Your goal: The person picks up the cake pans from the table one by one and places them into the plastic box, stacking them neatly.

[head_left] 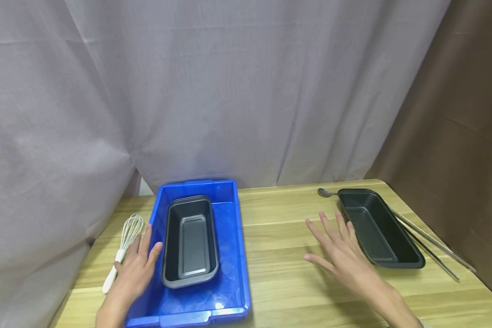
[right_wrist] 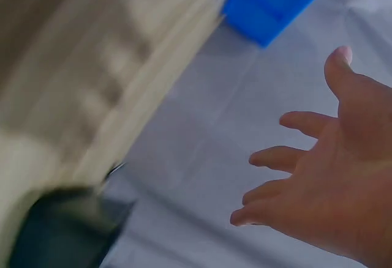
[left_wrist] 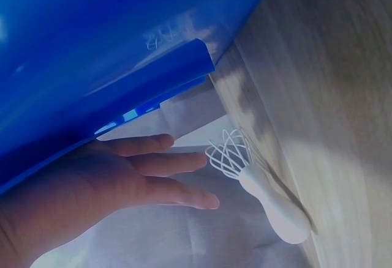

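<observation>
My left hand (head_left: 134,273) hovers at the left wall of a blue bin (head_left: 246,282), fingers spread and holding nothing. Just left of it a white whisk (head_left: 120,255) lies on the table; the left wrist view shows the whisk (left_wrist: 269,204) beyond the fingertips. Inside the bin sits a dark loaf pan (head_left: 193,246). My right hand (head_left: 344,257) is over the table with its fingers spread, also holding nothing. Beside it, to the right, lies a second dark loaf pan (head_left: 375,228), partly seen in the right wrist view as a blurred dark shape (right_wrist: 67,231).
A dark spoon (head_left: 325,192) lies behind the right pan, its handle partly hidden by it. Two long thin metal utensils (head_left: 438,241) stick out on the pan's right. Grey curtains (head_left: 246,91) hang behind the wooden table (head_left: 279,246), and a brown curtain (head_left: 467,136) at the right.
</observation>
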`<state>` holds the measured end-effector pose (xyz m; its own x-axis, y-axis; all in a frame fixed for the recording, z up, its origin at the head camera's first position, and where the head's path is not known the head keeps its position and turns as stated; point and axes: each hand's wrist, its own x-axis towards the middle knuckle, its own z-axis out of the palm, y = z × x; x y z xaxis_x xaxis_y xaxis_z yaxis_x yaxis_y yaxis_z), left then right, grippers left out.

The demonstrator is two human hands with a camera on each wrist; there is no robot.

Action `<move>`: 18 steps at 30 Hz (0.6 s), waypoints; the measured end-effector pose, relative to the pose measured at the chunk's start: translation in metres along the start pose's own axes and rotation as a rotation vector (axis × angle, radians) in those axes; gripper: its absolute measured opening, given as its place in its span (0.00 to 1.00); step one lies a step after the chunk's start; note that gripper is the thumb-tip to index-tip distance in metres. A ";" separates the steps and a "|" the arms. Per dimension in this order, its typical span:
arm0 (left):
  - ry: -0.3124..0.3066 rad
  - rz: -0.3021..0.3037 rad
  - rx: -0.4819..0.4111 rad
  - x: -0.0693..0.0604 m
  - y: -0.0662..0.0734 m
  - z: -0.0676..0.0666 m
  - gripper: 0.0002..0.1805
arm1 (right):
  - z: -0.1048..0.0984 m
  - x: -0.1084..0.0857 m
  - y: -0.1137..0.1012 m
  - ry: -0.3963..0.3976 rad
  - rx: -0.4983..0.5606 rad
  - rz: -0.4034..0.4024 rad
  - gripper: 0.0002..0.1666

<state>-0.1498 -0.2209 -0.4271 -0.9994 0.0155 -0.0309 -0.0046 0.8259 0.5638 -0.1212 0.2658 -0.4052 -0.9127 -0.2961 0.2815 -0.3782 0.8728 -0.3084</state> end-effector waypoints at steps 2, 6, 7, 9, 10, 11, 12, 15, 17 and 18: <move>0.028 0.011 0.002 0.000 -0.002 0.003 0.40 | -0.002 -0.008 0.018 0.007 -0.039 0.027 0.48; 0.057 0.025 0.011 -0.001 -0.006 0.006 0.41 | -0.007 -0.024 0.057 0.038 -0.102 0.093 0.45; 0.058 0.025 0.015 -0.001 -0.007 0.006 0.41 | -0.009 -0.027 0.067 0.058 -0.124 0.107 0.44; 0.058 0.025 0.021 -0.002 -0.006 0.005 0.41 | -0.013 -0.033 0.087 0.094 -0.164 0.137 0.40; 0.049 0.021 0.028 -0.003 -0.005 0.004 0.41 | -0.016 -0.036 0.096 0.110 -0.184 0.152 0.38; 0.047 0.020 0.035 -0.003 -0.003 0.003 0.41 | -0.019 -0.038 0.105 0.128 -0.209 0.165 0.36; 0.040 0.014 0.042 -0.003 -0.003 0.002 0.41 | -0.021 -0.040 0.114 0.139 -0.230 0.175 0.33; 0.013 0.002 0.061 -0.002 0.000 0.000 0.41 | -0.027 -0.045 0.135 0.147 -0.279 0.201 0.27; 0.011 0.001 0.059 -0.001 0.000 0.000 0.41 | -0.030 -0.048 0.146 0.143 -0.296 0.232 0.24; 0.012 0.003 0.056 0.000 -0.001 0.000 0.41 | -0.030 -0.050 0.151 0.141 -0.305 0.244 0.23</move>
<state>-0.1496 -0.2211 -0.4278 -0.9997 0.0113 -0.0195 -0.0004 0.8561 0.5169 -0.1284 0.4238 -0.4382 -0.9319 -0.0291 0.3617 -0.0714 0.9920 -0.1043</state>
